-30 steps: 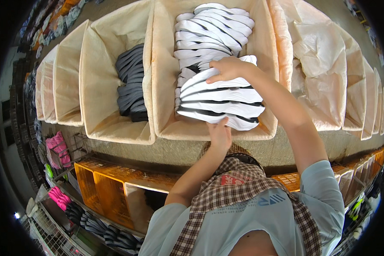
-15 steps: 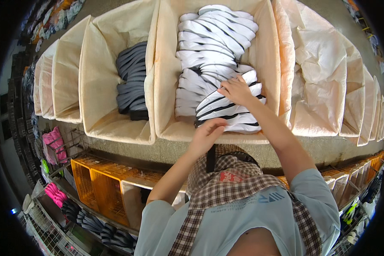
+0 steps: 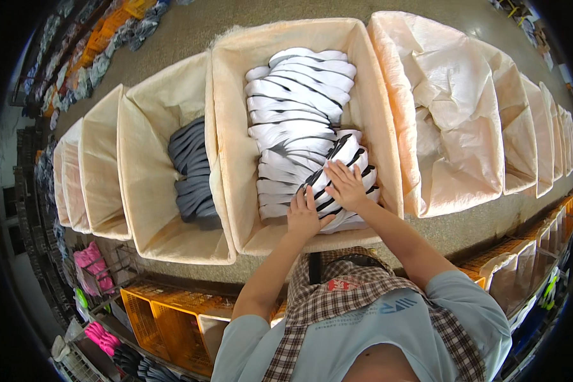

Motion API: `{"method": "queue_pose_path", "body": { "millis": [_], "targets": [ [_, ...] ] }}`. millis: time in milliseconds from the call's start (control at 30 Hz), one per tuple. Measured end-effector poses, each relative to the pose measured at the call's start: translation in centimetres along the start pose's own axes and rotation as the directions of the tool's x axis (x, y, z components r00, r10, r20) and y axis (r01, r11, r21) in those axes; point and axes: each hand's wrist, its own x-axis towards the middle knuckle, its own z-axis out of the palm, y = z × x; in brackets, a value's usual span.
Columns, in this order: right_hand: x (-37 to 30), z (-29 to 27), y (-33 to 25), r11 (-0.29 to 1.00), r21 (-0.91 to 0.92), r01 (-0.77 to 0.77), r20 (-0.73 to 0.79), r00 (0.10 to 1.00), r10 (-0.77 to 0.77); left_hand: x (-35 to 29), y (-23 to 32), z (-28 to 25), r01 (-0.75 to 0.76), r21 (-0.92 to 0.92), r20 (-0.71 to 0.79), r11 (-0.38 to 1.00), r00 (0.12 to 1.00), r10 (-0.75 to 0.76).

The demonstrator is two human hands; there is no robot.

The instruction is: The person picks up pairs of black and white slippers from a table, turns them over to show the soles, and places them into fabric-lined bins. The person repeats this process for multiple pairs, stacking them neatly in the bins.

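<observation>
Overlapping rows of flat, curved white pieces with black edges (image 3: 299, 92) fill much of a cream, fabric-lined bin (image 3: 225, 127) in front of me. They are soft-looking, and I cannot tell their exact kind. At the near end lies a slanted stack of them showing more black (image 3: 345, 151). My right hand (image 3: 346, 187) rests flat on this stack with its fingers spread. Beside it, my left hand (image 3: 304, 215) lies on the stack's left side, fingers stretched and thumb out. Neither hand grips anything.
A neighbouring bin on the left (image 3: 149, 216) holds dark grey folded pieces (image 3: 191, 169). To the right stands another lined bin (image 3: 461, 159), with more beyond. Behind me are orange crates (image 3: 169, 331), pink bundles (image 3: 93, 267) and racks.
My view has shifted, so the bins sit lower in it. My left hand has moved from the stack's near edge onto the pieces and flattened; my right hand has pressed flat, nearer the left.
</observation>
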Motion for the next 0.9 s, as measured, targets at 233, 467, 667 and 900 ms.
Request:
{"method": "queue_pose_path", "body": {
  "millis": [233, 467, 667, 900],
  "targets": [
    [1.2, -1.7, 0.0, 0.977, 0.204, -0.057, 0.068, 0.997, 0.044, 1.5, -1.0, -2.5, 0.063, 0.004, 0.235, 0.998, 0.97, -0.062],
    [-5.2, -8.0, 3.8, 0.898, 0.436, 0.067, -0.332, 0.939, 0.091, 12.8, -2.6, -3.7, 0.048, -0.08, 0.238, 0.996, 0.971, -0.027],
    [-23.8, -14.2, 4.6, 0.633, 0.669, -0.391, -0.36, 0.574, 0.735, 21.5, 7.4, -0.9, -0.405, -0.408, 0.233, 0.818, 0.82, 0.523],
    [-55.6, -17.8, -4.6, 0.627, 0.753, -0.2, -0.587, -0.635, 0.502, 13.8, 26.7, 2.4, -0.84, -0.355, 0.365, 0.412, 0.281, 0.888]
  ]
}}
